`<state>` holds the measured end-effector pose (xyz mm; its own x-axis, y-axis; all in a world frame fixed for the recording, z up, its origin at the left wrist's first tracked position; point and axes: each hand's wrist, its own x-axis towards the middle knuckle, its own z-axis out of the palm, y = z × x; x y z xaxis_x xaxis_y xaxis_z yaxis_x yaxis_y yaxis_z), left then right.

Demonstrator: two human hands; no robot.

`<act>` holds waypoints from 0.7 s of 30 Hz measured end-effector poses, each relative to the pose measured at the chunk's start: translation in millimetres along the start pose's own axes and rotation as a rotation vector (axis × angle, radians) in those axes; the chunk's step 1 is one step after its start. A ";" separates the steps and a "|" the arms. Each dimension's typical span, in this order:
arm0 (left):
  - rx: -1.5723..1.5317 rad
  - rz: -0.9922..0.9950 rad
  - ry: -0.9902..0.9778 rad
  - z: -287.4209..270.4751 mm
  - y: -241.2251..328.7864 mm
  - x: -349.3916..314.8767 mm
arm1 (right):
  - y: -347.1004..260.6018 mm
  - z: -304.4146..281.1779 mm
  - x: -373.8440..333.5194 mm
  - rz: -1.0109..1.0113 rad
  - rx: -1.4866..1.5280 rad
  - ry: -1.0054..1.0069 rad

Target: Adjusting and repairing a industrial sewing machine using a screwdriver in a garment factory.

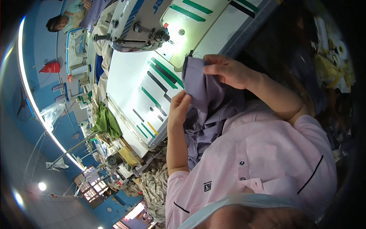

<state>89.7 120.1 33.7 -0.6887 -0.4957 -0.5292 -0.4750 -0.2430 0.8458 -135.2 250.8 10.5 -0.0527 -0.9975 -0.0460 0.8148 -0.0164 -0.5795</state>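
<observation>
**Left hand (179, 105) and right hand (230, 71) are pinching a purple-grey cloth (199, 81) on the near side of a sewing machine (143, 15)**

The purple-grey cloth is hanging between the hands, nearer the wearer than the sewing machine, and its lower folds are falling toward a pink shirt (263, 149). The left hand is closing thumb and fingers on the cloth's left edge. The right hand is gripping the opposite side, thumb and forefinger pressed together over a fold; its other fingers are curling partly out of sight. Whether the cloth's upper edge is touching the table (124, 82), I cannot tell.

Beneath the sewing machine, the white table is carrying green and black tape strips (151, 97), and a bright light (177, 37) is shining beside the needle area. To the left of the sewing machine and closer to the wearer, a green cloth (107, 121) is lying bunched; closer still, a patterned fabric heap (154, 191) is spreading. Left of the sewing machine, a co-worker (70, 23) is sitting beyond another machine (75, 47).
</observation>
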 end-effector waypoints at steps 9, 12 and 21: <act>0.347 0.102 0.164 -22.4 44.8 -5.0 | 1.7 1.0 -4.1 0.047 0.376 0.056; 0.913 0.405 0.372 -5.1 43.2 17.5 | 17.6 -5.7 10.1 0.032 0.393 0.095; 0.675 0.297 0.335 11.9 41.4 42.5 | 5.5 -10.6 30.2 0.028 0.286 0.069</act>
<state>34.3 98.9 45.4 -0.6881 -0.7099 -0.1502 -0.6003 0.4406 0.6674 -138.4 221.3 -2.7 -0.0595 -0.9910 -0.1198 0.9458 -0.0176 -0.3244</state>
